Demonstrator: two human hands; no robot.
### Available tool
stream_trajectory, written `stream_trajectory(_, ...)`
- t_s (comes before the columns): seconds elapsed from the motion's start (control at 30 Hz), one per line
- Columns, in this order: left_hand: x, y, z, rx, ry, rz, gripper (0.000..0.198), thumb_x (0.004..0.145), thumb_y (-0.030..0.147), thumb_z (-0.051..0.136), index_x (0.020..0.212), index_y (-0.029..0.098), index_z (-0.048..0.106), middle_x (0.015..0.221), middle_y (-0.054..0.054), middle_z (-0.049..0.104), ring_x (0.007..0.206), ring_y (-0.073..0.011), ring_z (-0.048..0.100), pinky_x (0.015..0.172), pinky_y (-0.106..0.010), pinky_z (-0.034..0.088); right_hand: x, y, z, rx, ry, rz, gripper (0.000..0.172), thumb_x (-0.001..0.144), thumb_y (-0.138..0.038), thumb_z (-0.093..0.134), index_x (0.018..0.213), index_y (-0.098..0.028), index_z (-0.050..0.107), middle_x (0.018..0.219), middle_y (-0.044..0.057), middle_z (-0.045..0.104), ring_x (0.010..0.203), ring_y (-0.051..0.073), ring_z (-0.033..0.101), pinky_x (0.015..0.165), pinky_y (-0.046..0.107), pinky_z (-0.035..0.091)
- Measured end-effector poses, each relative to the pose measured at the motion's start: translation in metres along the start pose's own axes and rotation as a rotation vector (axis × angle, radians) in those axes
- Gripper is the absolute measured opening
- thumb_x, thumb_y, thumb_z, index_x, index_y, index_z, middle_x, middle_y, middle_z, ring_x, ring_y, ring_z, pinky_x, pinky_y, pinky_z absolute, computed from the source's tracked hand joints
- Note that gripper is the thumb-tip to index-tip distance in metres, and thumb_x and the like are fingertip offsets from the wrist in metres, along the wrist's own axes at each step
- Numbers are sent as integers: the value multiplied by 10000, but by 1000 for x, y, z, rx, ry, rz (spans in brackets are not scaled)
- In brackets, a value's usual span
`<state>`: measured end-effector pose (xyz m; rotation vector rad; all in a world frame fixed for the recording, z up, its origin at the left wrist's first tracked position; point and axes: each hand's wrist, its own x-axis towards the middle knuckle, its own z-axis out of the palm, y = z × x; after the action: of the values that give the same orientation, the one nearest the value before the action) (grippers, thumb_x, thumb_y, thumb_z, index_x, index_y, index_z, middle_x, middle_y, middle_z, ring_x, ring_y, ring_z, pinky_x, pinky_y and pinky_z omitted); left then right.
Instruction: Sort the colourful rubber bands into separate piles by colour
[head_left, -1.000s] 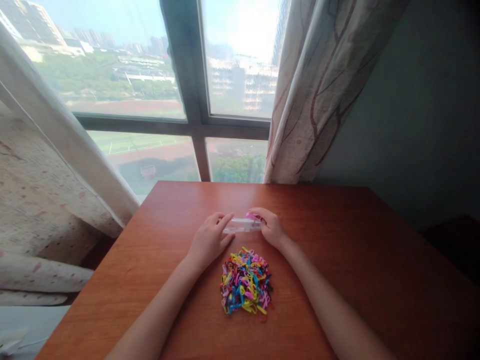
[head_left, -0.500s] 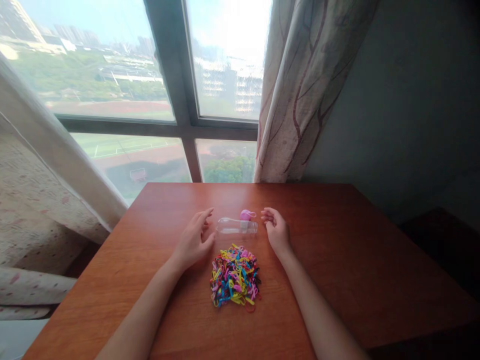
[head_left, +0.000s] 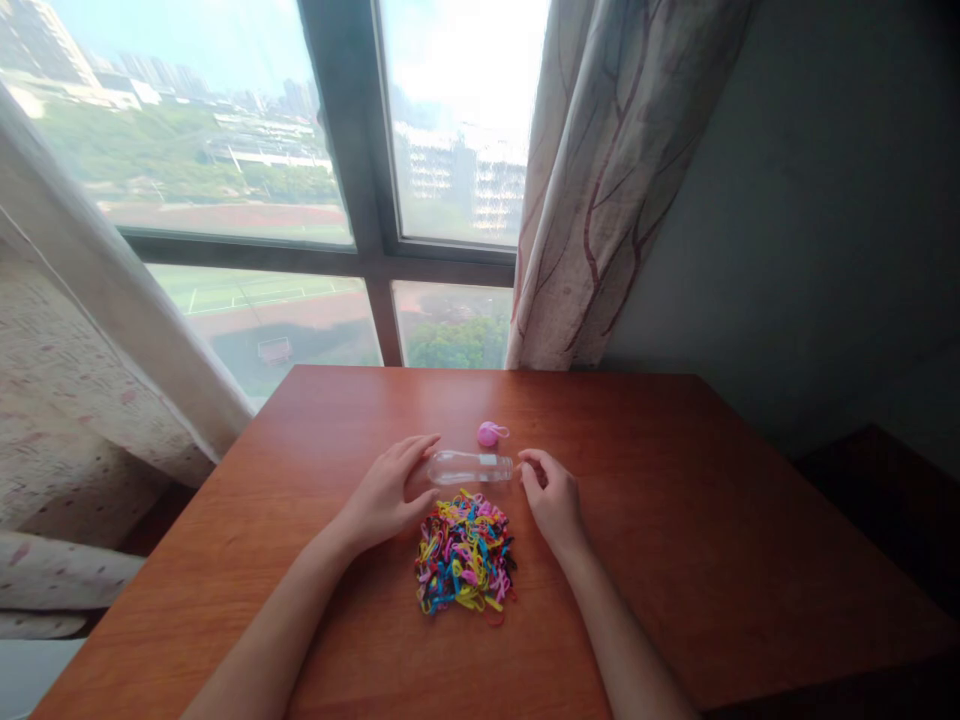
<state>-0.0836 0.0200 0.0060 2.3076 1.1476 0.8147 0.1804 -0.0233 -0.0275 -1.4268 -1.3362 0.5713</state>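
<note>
Shifted nearer the colored loops, a clear bottle is lying sideways. Left hand is spreading wide, right hand curling narrowly, empty — probably guarding its ends against rolling.

Left hand and right hand, both bare; left forearm and right forearm, slim, tapering, uncovered to the view's lower edge

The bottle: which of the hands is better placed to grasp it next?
Probably the left hand: its fingers and thumb spread either side of the bottle's end. The right hand, half-curled, sits beyond the other end.
</note>
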Motion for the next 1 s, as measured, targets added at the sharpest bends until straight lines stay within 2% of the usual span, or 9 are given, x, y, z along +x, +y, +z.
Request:
stream_trajectory(0.17,3,-5,4,29,33,-36,434,798,256,642,1228,197,612,1161,-111,681,1047,-262,634,937,-425,511,0,-5,4,-63,-65,-65,189,862,-302,549,918,-207,701,885,67,722,733,209,660,658,313,535)
stream_trajectory(0.33,2,-11,4,36,81,-76,396,795,280,647,1182,197,619,1102,-91,693,984,-245,655,876,-394,539,1,-3,4,-107,-70,-82,207,881,-300,521,935,-213,700,909,70,722,751,210,659,652,306,526)
stream_trajectory(0.6,2,-19,5,37,104,-119,423,797,322,668,1193,188,605,1126,-99,688,1011,-255,657,902,-416,541,0,0,5,-124,-79,-104,217,896,-272,494,949,-207,695,922,70,716,771,212,664,664,309,523)
stream_trajectory(0.8,1,-21,6,25,108,-124,526,788,329,690,1280,195,562,1212,-110,661,1098,-272,631,953,-433,524,0,1,5,-138,-83,-114,208,894,-257,496,947,-206,690,941,71,717,800,213,669,681,306,525)
stream_trajectory(1.0,0,-22,7,9,112,-133,562,782,343,699,1304,205,545,1206,-109,655,1071,-273,645,909,-424,550,0,1,5,-153,-84,-116,210,898,-246,493,950,-193,689,929,72,716,790,203,669,670,291,522)
